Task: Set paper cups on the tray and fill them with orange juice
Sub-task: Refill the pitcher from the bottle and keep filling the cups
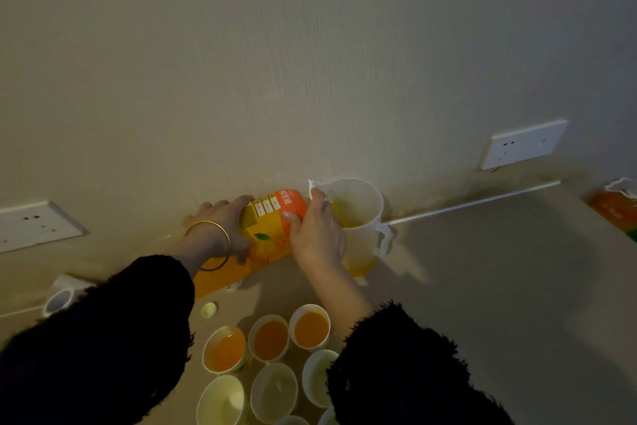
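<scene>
A pale textured wall (310,45) is seen across the upper view, and a beige bench (482,287) is set against it below. Two dark fuzzy sleeves (103,338) are stretched forward from the lower edge. An orange juice carton (269,228) is held tilted over the bench, its top end turned towards a translucent jug (362,204) that stands by the wall with its handle to the right. The carton's lower part is gripped by the left hand (220,218), fingers curled over its far side, and its upper part is clasped by the right hand (317,235), thumb pressed on the orange face. A little yellow liquid is seen in the jug's bottom. Nearer the person, paper cups are grouped close together: three filled cups (270,338) in a row, holding orange juice, and several empty cups (274,390) behind them towards the lower edge. Whether a tray lies beneath them cannot be told in the dim light. Two white wall sockets (524,144) are mounted low on the wall, one at each side. What may be another orange package (617,207) is cut off at the right edge. A roll of tape (58,302) lies at the left. A gold bangle (213,245) is worn on the left wrist. A small pale cap (209,309) lies on the bench just beyond the filled cups.
</scene>
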